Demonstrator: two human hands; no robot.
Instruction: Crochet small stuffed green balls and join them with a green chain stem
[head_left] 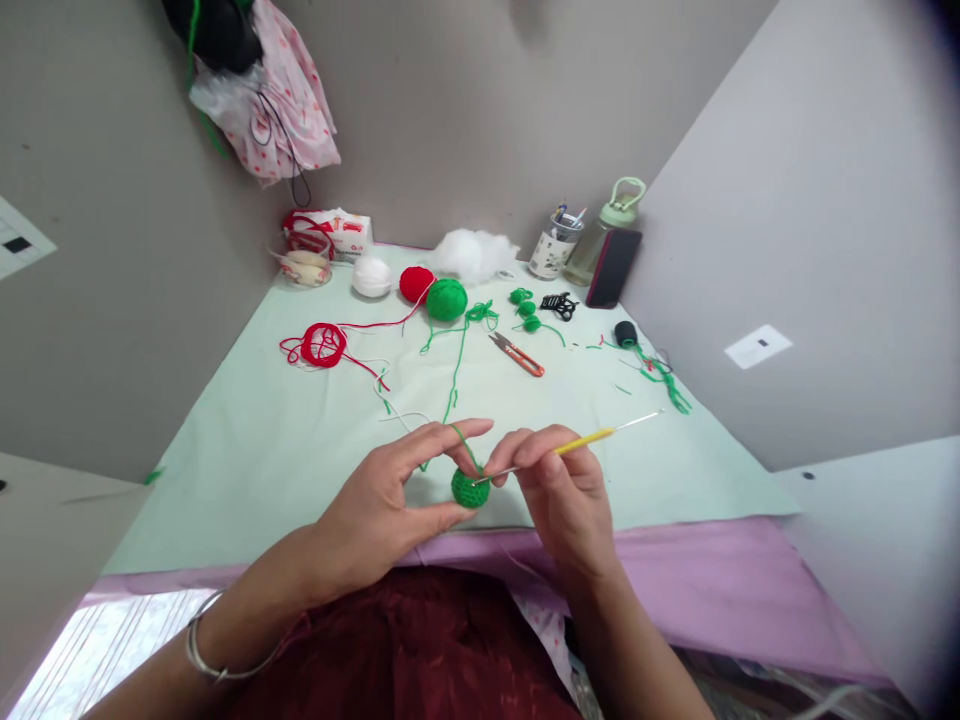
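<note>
My left hand point(397, 490) pinches a small round green crochet piece point(470, 490) between thumb and fingers, near the table's front edge. A strand of green yarn point(458, 375) runs over the left index finger and back toward the green yarn ball point(447, 299). In my right hand point(559, 480) is a crochet hook point(585, 441) with a yellow grip, held like a pen. The hook's near tip meets the green piece; its other metal end points up to the right. Whether a loop sits on the hook is too small to tell.
Thread snips point(517, 355) lie mid-table. Behind them are red point(417, 284) and white point(372, 276) yarn balls and white stuffing point(474, 256). A red yarn coil point(323, 345) lies left. A pen cup point(555, 247), bottle point(596, 245) and phone point(613, 270) stand back right.
</note>
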